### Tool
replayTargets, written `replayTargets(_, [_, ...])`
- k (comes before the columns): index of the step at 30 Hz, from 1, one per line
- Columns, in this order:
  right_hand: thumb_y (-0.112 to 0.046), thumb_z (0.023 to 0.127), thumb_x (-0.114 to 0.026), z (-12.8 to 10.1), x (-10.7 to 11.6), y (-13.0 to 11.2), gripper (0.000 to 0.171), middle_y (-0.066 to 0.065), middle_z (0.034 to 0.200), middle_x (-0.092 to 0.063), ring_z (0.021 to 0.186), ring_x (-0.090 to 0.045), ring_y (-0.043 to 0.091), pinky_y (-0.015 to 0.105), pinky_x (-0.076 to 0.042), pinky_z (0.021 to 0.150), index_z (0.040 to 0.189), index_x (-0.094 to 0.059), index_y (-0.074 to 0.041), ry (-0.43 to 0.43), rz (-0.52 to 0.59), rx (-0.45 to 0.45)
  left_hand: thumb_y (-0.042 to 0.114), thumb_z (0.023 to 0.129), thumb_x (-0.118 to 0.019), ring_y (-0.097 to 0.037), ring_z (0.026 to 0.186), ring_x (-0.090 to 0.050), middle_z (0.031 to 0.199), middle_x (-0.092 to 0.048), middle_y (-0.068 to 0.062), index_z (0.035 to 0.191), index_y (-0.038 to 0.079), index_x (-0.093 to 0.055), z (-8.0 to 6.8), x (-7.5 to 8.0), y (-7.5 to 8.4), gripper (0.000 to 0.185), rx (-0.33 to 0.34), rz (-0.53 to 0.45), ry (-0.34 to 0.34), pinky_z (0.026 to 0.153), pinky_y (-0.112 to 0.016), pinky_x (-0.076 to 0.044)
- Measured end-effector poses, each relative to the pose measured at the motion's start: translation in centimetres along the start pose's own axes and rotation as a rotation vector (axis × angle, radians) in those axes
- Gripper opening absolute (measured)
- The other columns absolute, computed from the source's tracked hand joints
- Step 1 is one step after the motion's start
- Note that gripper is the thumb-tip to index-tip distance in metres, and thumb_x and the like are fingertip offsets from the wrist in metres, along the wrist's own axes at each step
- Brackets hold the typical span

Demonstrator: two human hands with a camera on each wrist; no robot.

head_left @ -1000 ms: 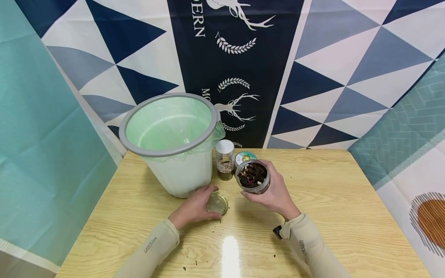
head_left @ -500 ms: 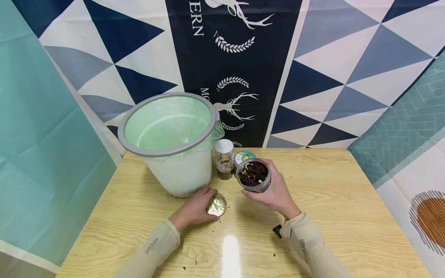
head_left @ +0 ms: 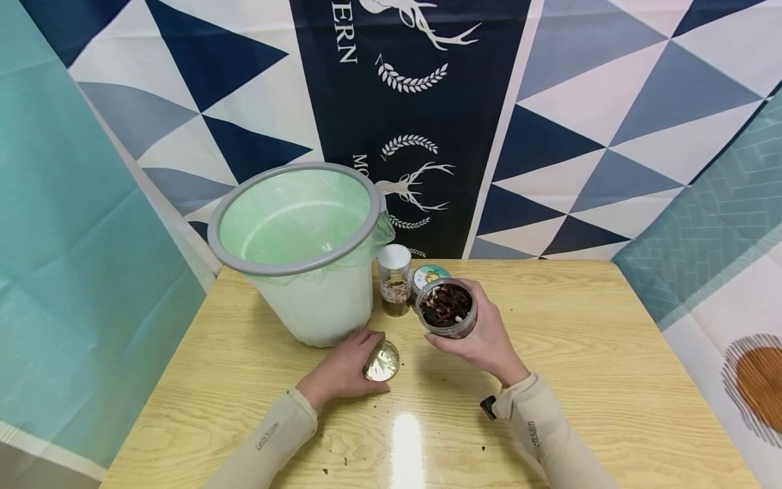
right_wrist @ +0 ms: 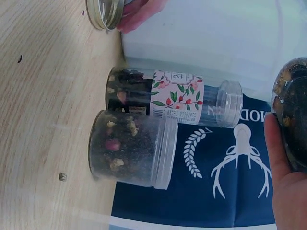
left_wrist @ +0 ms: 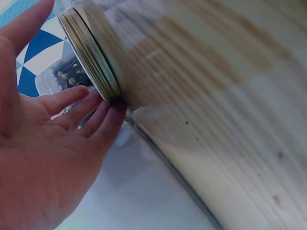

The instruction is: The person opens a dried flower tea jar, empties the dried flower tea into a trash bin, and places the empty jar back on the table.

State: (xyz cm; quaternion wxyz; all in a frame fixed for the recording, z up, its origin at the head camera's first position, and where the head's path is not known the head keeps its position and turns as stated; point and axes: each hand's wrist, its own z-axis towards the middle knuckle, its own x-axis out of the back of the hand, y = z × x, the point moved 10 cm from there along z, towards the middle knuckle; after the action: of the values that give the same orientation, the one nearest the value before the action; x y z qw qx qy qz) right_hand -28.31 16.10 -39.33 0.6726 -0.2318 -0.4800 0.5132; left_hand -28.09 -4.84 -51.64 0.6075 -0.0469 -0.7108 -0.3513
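Left hand (head_left: 345,367): Spread round the gold-rimmed lid (head_left: 381,361), which lies on the table (head_left: 611,380) just beside the bin (head_left: 318,309). Your fingertips touch its edge; your thumb stands clear, so you have no real hold.
Right hand (head_left: 489,339): Curled round the wall of the open jar (head_left: 446,309), held above the table with its mouth up and seemingly a little tilted.
Jar: Uncovered, with dark dried pieces (head_left: 444,304) showing inside. Keep the mouth high and your wrist steady; a deeper tilt could spill them.
Lid: Low and likely awkward to pick up. Bring your thumb to the opposite rim and pinch evenly. Whether it is one lid or a stack, you cannot tell here.
Bottle (right_wrist: 177,96) and squat jar (right_wrist: 134,148): Side by side at the back, near your held jar. Give them room.
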Motion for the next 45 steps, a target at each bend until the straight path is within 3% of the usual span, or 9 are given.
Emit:
replayTargets(4, [-0.012,0.067,-0.096,-0.1,0.2,0.1,0.088,0.007,0.134,-0.065,0.118,-0.061,0.010,0.019,-0.049,0.100,0.142,-0.050,-0.008,0.003,-0.007,-0.007,0.049,0.086,-0.081,-0.042,0.150,-0.038,0.160,-0.043,-0.019,0.156,0.001,-0.041,-0.2,0.7,1.7,0.094,-0.087,0.117,0.038,0.123,-0.052,-0.034])
replayTargets(7, [-0.012,0.067,-0.096,0.0,0.3,0.1,0.087,0.008,0.133,-0.065,0.119,-0.061,0.009,0.019,-0.049,0.101,0.142,-0.050,-0.007,0.009,-0.003,-0.004,0.037,0.088,-0.082,-0.035,0.144,-0.048,0.154,-0.051,-0.016,0.150,0.002,-0.050,-0.8,2.6,4.8,0.079,-0.253,0.288,0.176,0.119,-0.048,-0.042])
replayTargets(10, [-0.011,0.067,-0.096,0.1,0.5,-0.2,0.088,0.007,0.134,-0.065,0.119,-0.060,0.008,0.019,-0.048,0.102,0.142,-0.051,-0.007,0.018,0.006,0.006,0.024,0.087,-0.081,-0.028,0.133,-0.059,0.142,-0.064,-0.010,0.138,0.007,-0.063,-3.1,6.8,9.5,0.056,-0.471,0.461,0.436,0.111,-0.041,-0.050])
replayTargets(14, [-0.011,0.067,-0.096,0.3,0.7,-0.4,0.088,0.006,0.135,-0.064,0.119,-0.060,0.005,0.017,-0.047,0.102,0.143,-0.051,-0.008,0.024,0.009,0.017,0.013,0.093,-0.067,-0.025,0.109,-0.070,0.118,-0.075,-0.008,0.115,0.010,-0.074,-8.3,15.1,14.3,0.023,-0.711,0.566,0.928,0.094,-0.037,-0.057])
replayTargets(18, [-0.009,0.067,-0.095,0.4,0.8,-0.5,0.088,0.006,0.136,-0.064,0.119,-0.060,0.004,0.017,-0.048,0.101,0.143,-0.051,-0.009,0.029,0.022,0.020,0.014,0.093,-0.063,-0.033,0.099,-0.067,0.107,-0.074,-0.014,0.105,0.005,-0.075,-11.3,23.6,12.3,0.019,-0.602,0.385,1.261,0.084,-0.046,-0.051])
replayTargets(22, [-0.008,0.068,-0.095,0.5,0.9,-0.6,0.088,0.007,0.136,-0.064,0.119,-0.059,0.004,0.017,-0.048,0.101,0.143,-0.051,-0.009,0.034,0.028,0.020,0.013,0.093,-0.058,-0.041,0.106,-0.060,0.113,-0.072,-0.018,0.110,0.002,-0.075,-11.1,29.3,5.8,0.026,-0.248,0.143,1.241,0.089,-0.055,-0.041])
replayTargets(27, [-0.010,0.068,-0.095,0.5,0.8,-0.4,0.087,0.006,0.135,-0.064,0.119,-0.059,0.005,0.017,-0.048,0.102,0.143,-0.051,-0.008,0.030,0.021,0.004,0.002,0.093,-0.049,-0.037,0.088,-0.053,0.116,-0.069,-0.022,0.118,0.002,-0.072,-10.0,30.2,-0.2,0.034,-0.019,-0.009,1.036,0.089,-0.054,-0.038])
replayTargets(31, [-0.011,0.068,-0.095,0.4,0.8,-0.1,0.087,0.006,0.136,-0.064,0.119,-0.059,0.005,0.018,-0.048,0.102,0.143,-0.051,-0.008,0.025,0.016,-0.004,-0.001,0.091,-0.045,-0.033,0.084,-0.050,0.097,-0.067,-0.022,0.099,-0.001,-0.069,-9.5,29.1,-2.1,0.026,-0.011,-0.067,0.978,0.095,-0.053,-0.037])
replayTargets(45, [-0.011,0.070,-0.094,2.4,1.4,-1.1,0.087,0.007,0.136,-0.063,0.121,-0.059,0.011,0.019,-0.047,0.101,0.144,-0.049,-0.007,0.038,-0.032,0.018,0.004,0.085,-0.039,-0.018,0.068,-0.031,0.058,-0.036,-0.007,0.059,0.006,-0.041,-9.5,28.9,-2.9,0.027,-0.117,-0.097,1.169,0.081,-0.031,-0.026])
